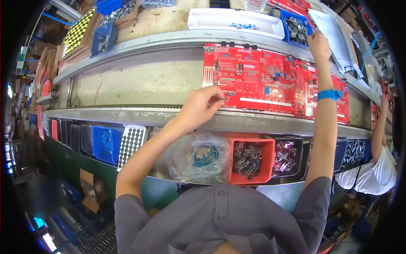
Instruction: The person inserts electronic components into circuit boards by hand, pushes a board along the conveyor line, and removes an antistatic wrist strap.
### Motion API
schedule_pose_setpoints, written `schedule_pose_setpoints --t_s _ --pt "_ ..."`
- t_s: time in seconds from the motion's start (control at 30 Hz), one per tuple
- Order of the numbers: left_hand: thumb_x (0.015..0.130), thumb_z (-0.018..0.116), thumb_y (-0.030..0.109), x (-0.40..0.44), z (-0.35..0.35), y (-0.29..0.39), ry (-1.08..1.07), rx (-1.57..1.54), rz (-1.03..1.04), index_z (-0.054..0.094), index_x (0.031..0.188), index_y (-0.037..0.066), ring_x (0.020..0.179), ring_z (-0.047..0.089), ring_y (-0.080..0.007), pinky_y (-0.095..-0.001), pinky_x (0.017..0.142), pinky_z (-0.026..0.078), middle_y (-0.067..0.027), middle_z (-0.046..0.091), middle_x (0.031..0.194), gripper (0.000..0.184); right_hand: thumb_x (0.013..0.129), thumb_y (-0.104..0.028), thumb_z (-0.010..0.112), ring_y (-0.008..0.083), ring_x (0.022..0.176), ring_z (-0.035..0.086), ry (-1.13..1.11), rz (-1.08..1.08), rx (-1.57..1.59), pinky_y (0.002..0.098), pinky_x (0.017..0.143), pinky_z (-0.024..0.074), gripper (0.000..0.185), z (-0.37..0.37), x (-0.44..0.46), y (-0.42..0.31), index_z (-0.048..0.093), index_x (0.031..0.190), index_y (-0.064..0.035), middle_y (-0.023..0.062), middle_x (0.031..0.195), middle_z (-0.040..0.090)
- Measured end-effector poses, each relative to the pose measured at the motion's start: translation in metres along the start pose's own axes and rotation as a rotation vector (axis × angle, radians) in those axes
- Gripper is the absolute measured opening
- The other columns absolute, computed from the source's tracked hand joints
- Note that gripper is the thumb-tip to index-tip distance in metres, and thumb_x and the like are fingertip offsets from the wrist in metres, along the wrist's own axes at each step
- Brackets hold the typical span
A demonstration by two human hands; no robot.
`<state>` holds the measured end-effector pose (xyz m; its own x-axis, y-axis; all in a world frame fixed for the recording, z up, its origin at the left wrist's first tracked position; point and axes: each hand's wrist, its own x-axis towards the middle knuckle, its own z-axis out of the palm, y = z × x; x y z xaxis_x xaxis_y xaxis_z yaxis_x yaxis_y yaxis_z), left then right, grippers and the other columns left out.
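Note:
My left hand [202, 105] is at the lower left corner of a red circuit board [258, 80], thumb and fingertips pinched together. Something small seems to be at the fingertips, too small to name. My right hand [320, 46], with a blue wrist strap [329, 94] on its wrist, is at the right edge of a blue bin [305, 16] of metal-legged components [296, 30]. Its fingers are curled, and what they hold, if anything, is hidden. The board lies between two metal rails and carries various small parts.
A white tray [203, 20] with small blue parts stands behind the rail. Along the front edge sit a plastic bag [177, 158] of blue-green parts, a red bin [269, 171] of leaded components and a blue bin [98, 154]. Another person's arm [377, 135] is at the far right.

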<state>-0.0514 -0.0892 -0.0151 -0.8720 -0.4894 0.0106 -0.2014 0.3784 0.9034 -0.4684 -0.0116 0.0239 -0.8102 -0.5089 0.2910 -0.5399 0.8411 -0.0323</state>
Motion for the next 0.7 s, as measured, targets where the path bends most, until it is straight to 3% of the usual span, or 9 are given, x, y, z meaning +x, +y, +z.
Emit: schedule_pose_setpoints --t_s 0.07,0.2,0.27,0.33,0.37,0.47,0.7 --pt "0.079 0.061 0.001 -0.001 0.001 -0.002 -0.01 0.011 0.023 0.056 0.088 0.0 0.071 0.063 -0.0204 -0.0298 0.065 0.05 -0.0118 0.063 0.079 0.01 0.08 -0.028 0.053 0.0375 0.086 0.061 0.142 -0.078 0.13 0.0459 0.073 0.047 0.026 -0.016 -0.011 0.001 0.063 0.093 -0.0075 0.0212 0.089 0.064" --pt "0.079 0.061 0.0 -0.001 0.002 -0.004 -0.006 -0.033 0.031 0.055 0.089 0.0 0.074 0.063 -0.021 -0.0304 0.066 0.05 -0.0122 0.062 0.082 0.012 0.083 -0.025 0.052 0.0351 0.077 0.062 0.182 -0.197 0.287 0.0423 0.068 0.0464 0.026 -0.048 -0.039 -0.001 0.062 0.096 -0.0048 0.0196 0.083 0.063" --pt "0.079 0.061 0.0 -0.002 0.002 -0.006 -0.011 -0.034 0.03 0.055 0.089 0.0 0.075 0.063 -0.0211 -0.0304 0.066 0.05 -0.0123 0.062 0.082 0.012 0.086 -0.018 0.053 0.0246 0.066 0.06 0.299 -0.429 0.4 0.0343 0.064 0.0458 0.022 -0.061 -0.057 -0.002 0.062 0.1 -0.0036 0.0136 0.077 0.063" --pt "0.08 0.061 -0.002 -0.003 0.004 -0.009 0.012 -0.025 0.089 0.055 0.088 0.0 0.066 0.056 -0.01 -0.0246 0.06 0.047 -0.0061 0.059 0.077 0.01 0.085 -0.014 0.056 0.0194 0.066 0.058 0.293 -0.478 0.451 0.0305 0.063 0.0453 0.02 -0.074 -0.079 -0.009 0.062 0.101 -0.0031 0.0117 0.077 0.062" --pt "0.08 0.061 -0.002 -0.003 0.005 -0.009 0.011 -0.028 0.09 0.055 0.088 0.0 0.066 0.056 -0.01 -0.0246 0.06 0.047 -0.0061 0.059 0.077 0.01 0.084 -0.009 0.058 0.0143 0.065 0.056 0.286 -0.527 0.504 0.0267 0.062 0.0448 0.019 -0.08 -0.092 -0.015 0.062 0.102 -0.0026 0.0099 0.076 0.062" --pt "0.08 0.061 -0.002 -0.002 0.006 -0.01 0.035 -0.04 0.089 0.054 0.088 0.0 0.068 0.058 -0.0115 -0.0254 0.062 0.048 -0.0071 0.06 0.078 0.011 0.08 -0.003 0.062 0.0094 0.068 0.056 0.109 -0.449 0.612 0.0237 0.062 0.0447 0.018 -0.102 -0.135 -0.036 0.063 0.098 -0.0012 0.0095 0.08 0.063" --pt "0.08 0.062 -0.001 -0.004 0.004 -0.011 0.026 -0.027 0.112 0.055 0.088 0.0 0.069 0.058 -0.0123 -0.0261 0.062 0.048 -0.0076 0.061 0.079 0.011 0.077 0.0 0.064 0.0191 0.074 0.061 -0.065 -0.772 0.748 0.0283 0.066 0.0481 0.018 -0.089 -0.19 -0.061 0.063 0.095 -0.0008 0.0107 0.085 0.063"
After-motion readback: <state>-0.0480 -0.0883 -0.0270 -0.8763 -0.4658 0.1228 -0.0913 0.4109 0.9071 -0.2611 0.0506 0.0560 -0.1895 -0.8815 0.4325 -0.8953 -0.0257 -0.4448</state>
